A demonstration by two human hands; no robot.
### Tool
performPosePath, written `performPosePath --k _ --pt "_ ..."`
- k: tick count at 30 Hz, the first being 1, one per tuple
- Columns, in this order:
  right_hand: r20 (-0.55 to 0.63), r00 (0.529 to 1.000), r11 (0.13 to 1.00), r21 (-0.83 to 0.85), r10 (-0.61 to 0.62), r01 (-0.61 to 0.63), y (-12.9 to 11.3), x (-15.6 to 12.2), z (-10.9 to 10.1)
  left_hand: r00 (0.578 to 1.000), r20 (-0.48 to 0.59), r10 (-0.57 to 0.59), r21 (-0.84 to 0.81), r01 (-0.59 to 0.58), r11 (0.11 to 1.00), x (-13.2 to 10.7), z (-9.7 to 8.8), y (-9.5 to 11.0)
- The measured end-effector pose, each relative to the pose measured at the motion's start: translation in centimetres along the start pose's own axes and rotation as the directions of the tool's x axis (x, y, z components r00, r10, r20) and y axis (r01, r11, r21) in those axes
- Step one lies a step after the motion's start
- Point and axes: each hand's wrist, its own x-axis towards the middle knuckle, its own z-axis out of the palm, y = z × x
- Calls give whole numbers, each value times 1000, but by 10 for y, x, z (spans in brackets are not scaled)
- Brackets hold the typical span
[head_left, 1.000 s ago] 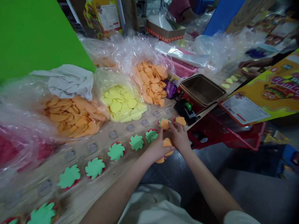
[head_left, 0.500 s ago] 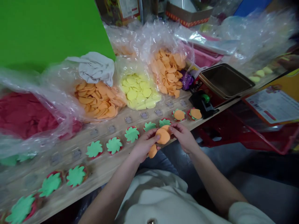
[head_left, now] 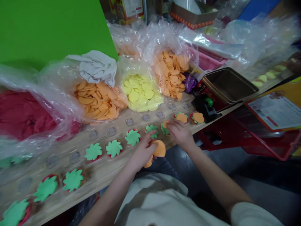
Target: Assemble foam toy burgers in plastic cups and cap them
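Note:
Near the board's front edge my left hand (head_left: 144, 150) is closed on a few orange foam discs (head_left: 159, 148). My right hand (head_left: 180, 133) pinches a single orange disc (head_left: 165, 124) over a green leaf-shaped foam piece (head_left: 164, 129) in the row; whether the disc touches it is hard to tell. Two stacks to the right are topped with orange, one being this stack (head_left: 181, 118). To the left, several stacks show green on top with red beneath, such as this green piece (head_left: 133, 137).
Behind the row lie plastic bags of orange discs (head_left: 101, 100), yellow discs (head_left: 138, 92) and red pieces (head_left: 28, 116). A black tape dispenser (head_left: 205, 108) stands at the row's right end, beside a brown tray (head_left: 230, 84). Below hangs a red crate (head_left: 265, 141).
My right hand has moved away from my left with one orange disc and is now over a green piece. My left hand has drawn slightly toward me with the other discs.

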Motion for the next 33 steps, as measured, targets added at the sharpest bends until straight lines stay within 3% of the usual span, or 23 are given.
performPosePath --k 2,5,7,10,13,15,18,20,22,25,27,29,31,33 --pt "150 976 978 -112 -156 174 -1 -10 2 1000 4 -3 74 2 997 7 4 -3" --pt "210 961 951 -213 -180 225 1 -30 4 997 53 64 254 -76 964 15 10 -4" --pt "153 975 953 -229 -164 196 5 -42 4 981 103 162 405 -190 894 18 16 -5" --pt "-14 999 967 -251 -46 41 8 -54 6 937 153 313 601 -340 723 23 26 -8" --pt "-43 995 931 -351 88 -97 7 -60 12 926 143 348 729 -336 596 32 36 -14" --pt "4 992 906 -407 126 -114 4 -61 14 940 129 317 752 -301 587 37 40 -17" --pt "-40 988 922 -355 149 -154 -4 -59 8 955 127 267 637 -285 717 37 40 -19" --pt "-73 977 961 -183 198 -208 -13 -55 1 962 90 257 443 -270 855 29 36 -18" --pt "68 960 954 111 273 -279 -26 -49 -3 975 20 223 199 -222 954 18 28 -16" --pt "348 879 730 498 326 -468 -44 -36 4 993 -48 111 -116 -116 987 -1 13 -11" --pt "381 828 560 611 412 -560 -52 -25 14 997 -67 47 -264 -63 963 -11 1 -10" --pt "341 799 487 653 495 -580 -56 -13 24 993 -120 17 -341 -58 938 -18 -12 -11" --pt "222 836 587 622 502 -518 -56 -2 30 980 -201 13 -327 -80 942 -24 -22 -14" --pt "68 921 799 475 384 -368 -55 6 34 968 -252 20 -247 -84 965 -29 -28 -17"
